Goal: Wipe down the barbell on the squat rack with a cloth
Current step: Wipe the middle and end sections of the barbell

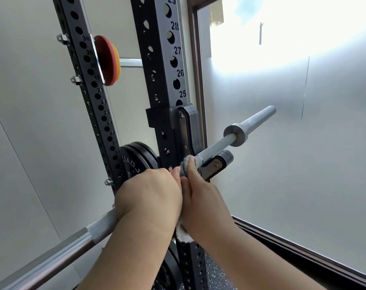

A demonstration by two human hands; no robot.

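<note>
Both hands close around the barbell [217, 145] side by side, just short of the J-hook [216, 164] that carries it on the squat rack [161, 65]. The right hand [205, 203] clamps the grey cloth [186, 164] around the shaft, a white tail hanging below. The left hand [148, 193] grips beside it, probably adding pressure so the cloth bites into the knurling.

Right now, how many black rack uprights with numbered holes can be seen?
2. The nearer upright carries the hook holding the barbell; the farther upright stands to its left, near the wall. Others may be outside the view.
</note>
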